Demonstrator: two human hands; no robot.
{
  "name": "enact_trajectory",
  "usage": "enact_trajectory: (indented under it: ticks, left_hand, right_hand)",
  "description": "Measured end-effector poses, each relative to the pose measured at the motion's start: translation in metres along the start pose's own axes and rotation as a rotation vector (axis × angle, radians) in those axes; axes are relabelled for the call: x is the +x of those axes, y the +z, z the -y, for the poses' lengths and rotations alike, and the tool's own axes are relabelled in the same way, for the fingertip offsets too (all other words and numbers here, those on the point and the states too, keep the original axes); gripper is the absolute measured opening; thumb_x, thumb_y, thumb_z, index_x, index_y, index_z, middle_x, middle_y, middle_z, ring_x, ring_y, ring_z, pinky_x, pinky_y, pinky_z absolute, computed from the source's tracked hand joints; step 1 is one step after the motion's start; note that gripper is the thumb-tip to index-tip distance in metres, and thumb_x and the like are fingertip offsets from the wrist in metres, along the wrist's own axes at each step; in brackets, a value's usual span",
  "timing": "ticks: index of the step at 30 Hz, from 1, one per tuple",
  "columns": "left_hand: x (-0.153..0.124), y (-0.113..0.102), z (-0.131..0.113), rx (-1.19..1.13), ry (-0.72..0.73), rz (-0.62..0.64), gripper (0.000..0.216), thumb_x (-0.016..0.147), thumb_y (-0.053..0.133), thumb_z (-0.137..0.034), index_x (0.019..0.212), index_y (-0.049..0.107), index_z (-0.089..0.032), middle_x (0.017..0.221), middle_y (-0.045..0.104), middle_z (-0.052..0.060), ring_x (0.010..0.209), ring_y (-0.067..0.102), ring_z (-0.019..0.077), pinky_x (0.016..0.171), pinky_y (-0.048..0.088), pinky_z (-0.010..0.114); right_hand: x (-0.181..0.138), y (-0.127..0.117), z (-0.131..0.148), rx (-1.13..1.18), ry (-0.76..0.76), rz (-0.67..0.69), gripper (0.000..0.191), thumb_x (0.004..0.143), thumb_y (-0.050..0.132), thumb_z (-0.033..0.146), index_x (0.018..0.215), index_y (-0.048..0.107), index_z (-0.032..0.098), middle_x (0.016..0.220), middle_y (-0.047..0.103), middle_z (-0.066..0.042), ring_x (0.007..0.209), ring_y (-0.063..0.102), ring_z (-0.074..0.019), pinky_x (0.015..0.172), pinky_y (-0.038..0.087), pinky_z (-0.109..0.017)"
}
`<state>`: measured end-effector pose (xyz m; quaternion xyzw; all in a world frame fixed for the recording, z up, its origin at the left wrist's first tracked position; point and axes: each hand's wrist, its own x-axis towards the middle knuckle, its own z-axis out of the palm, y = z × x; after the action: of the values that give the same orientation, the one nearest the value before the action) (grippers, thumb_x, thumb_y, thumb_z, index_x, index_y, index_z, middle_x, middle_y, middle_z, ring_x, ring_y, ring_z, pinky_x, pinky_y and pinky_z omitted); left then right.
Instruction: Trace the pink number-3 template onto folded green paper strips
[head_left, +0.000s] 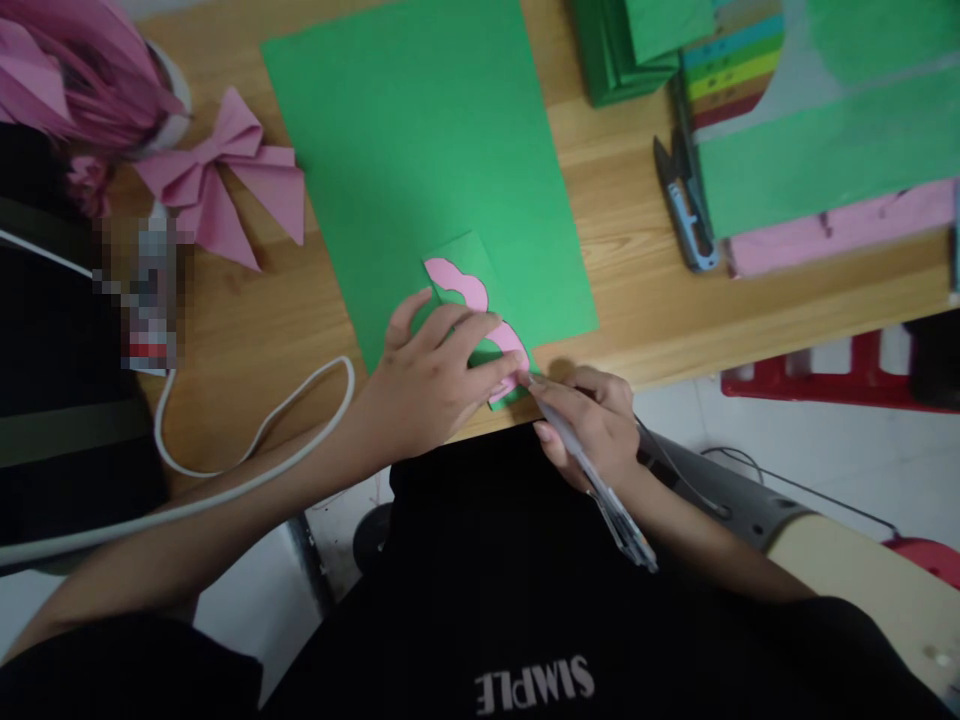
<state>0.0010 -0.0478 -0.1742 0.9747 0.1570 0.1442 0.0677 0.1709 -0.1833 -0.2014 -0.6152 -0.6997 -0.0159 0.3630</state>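
My left hand (439, 375) presses down with spread fingers on a pink wavy-edged paper cutout (459, 283). The cutout lies over a small green paper piece (474, 252), and both rest at the near end of a large green sheet (442, 130). In my right hand (600, 425) is a clear-barrelled pen (574, 440), its tip at the cutout's right edge close to my left fingertips. My fingers cover part of the cutout.
Snips (686, 215) lie on the wooden table (622, 300) at right, beside a stack of green paper (630, 50). A pink paper bow (217, 175) is at left. A white cable (255, 435) loops over my left forearm.
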Motion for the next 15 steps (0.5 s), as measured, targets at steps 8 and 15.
enact_trajectory:
  ticks: [8,15]
  left_hand:
    - [-0.003,0.005,0.004,-0.118,-0.044,-0.005,0.02,0.095,0.061,-0.034,0.11,0.073,-0.03,0.133,0.059,0.009,0.133,0.047,0.0327,0.107,0.035,0.055]
    - [-0.0055,0.0066,0.0088,-0.201,-0.043,0.039,0.023,0.097,0.057,-0.035,0.115,0.071,-0.031,0.144,0.051,0.008,0.142,0.038,0.0351,0.11,0.032,0.057]
  right_hand:
    - [-0.0008,-0.0017,-0.001,0.014,0.028,0.011,0.027,0.095,0.05,0.029,0.119,0.06,0.021,0.093,0.062,-0.004,0.084,0.06,-0.0174,0.071,0.053,-0.034]
    - [0.0004,-0.0015,0.0046,0.031,0.093,0.019,0.026,0.093,0.052,0.028,0.116,0.061,0.021,0.091,0.064,-0.005,0.084,0.061,-0.019,0.072,0.055,-0.036]
